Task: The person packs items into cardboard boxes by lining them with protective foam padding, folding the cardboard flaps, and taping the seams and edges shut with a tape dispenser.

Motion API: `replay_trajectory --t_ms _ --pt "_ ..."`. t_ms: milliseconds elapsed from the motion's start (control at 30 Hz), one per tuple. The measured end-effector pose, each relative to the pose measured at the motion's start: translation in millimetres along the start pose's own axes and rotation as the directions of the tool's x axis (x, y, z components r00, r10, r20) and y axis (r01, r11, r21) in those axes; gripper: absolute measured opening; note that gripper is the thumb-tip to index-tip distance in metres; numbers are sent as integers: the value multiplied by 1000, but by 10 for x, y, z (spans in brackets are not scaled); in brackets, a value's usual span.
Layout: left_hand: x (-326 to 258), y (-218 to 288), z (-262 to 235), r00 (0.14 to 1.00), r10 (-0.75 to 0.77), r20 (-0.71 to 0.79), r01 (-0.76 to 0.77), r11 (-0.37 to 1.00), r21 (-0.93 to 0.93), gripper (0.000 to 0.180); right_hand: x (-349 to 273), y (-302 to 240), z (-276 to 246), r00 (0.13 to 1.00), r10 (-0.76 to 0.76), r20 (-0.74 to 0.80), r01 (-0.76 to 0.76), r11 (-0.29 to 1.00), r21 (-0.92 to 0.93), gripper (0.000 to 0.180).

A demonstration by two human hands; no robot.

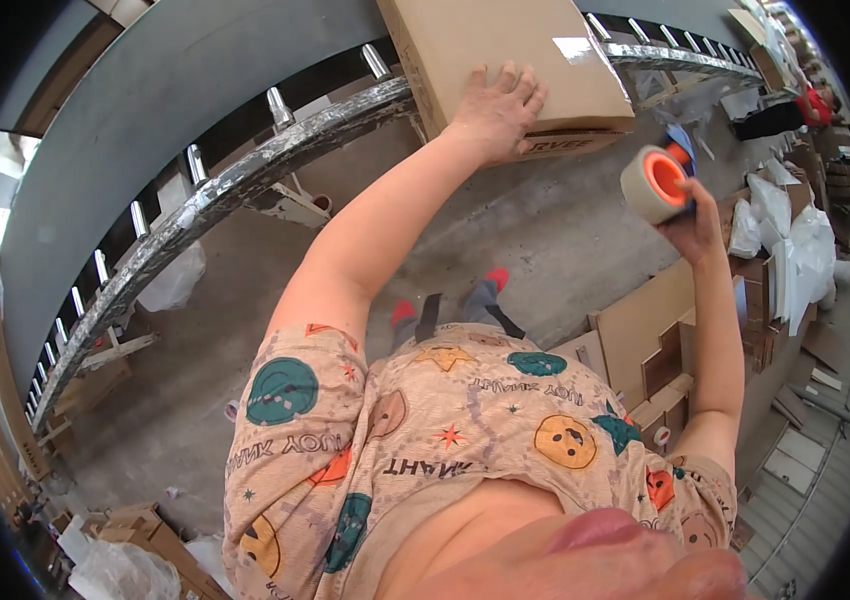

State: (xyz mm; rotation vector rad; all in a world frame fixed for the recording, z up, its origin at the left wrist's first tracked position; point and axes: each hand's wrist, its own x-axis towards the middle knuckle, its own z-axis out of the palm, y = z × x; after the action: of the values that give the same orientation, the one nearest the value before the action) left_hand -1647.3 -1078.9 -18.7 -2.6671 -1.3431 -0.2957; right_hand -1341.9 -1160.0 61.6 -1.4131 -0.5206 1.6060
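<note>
Cardboard (13, 370) in a long, narrow piece stands at the far left, with crumpled clear plastic (125, 572) heaped beside brown cartons (170, 545) at the lower left. Next comes a broad grey belt (195, 90), sweeping up from the left toward the top, its near side lined with short shiny rollers (280, 107) and a metal rail (265, 168) whose surface is scuffed and flaking. Concrete floor (545, 220) shows below the rail. In the middle, the wearer's patterned shirt (485, 420) fills the lower part of the view, and two red shoes (497, 281) show beyond its hem. The left hand (498, 112) reaches up from the shirt and lies flat with fingers spread on a large brown box (505, 40), near its closest edge; the box sits at the top centre, by the line of rollers, with a shiny pale patch (573, 50) on its upper face. Just right of the box and apart from it, a tape dispenser (645, 192) with a tan roll on an orange core is held up in the right hand (695, 225), fingers closed around its partly hidden handle. Farther right lie flat cardboard sheets (635, 325), bunched white plastic (807, 240) and, toward the upper corner, another person (822, 105) in a red top.
</note>
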Motion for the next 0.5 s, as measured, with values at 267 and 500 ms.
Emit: replay_trajectory --t_ms 267,500 --pt "-92 -44 129 962 -248 -113 233 963 -134 100 497 -821 1933 796 -517 313 398 57 -916 45" --pt "-199 -57 55 966 -228 -122 212 969 -130 100 -51 818 1009 678 -638 366 228 -291 -929 61"
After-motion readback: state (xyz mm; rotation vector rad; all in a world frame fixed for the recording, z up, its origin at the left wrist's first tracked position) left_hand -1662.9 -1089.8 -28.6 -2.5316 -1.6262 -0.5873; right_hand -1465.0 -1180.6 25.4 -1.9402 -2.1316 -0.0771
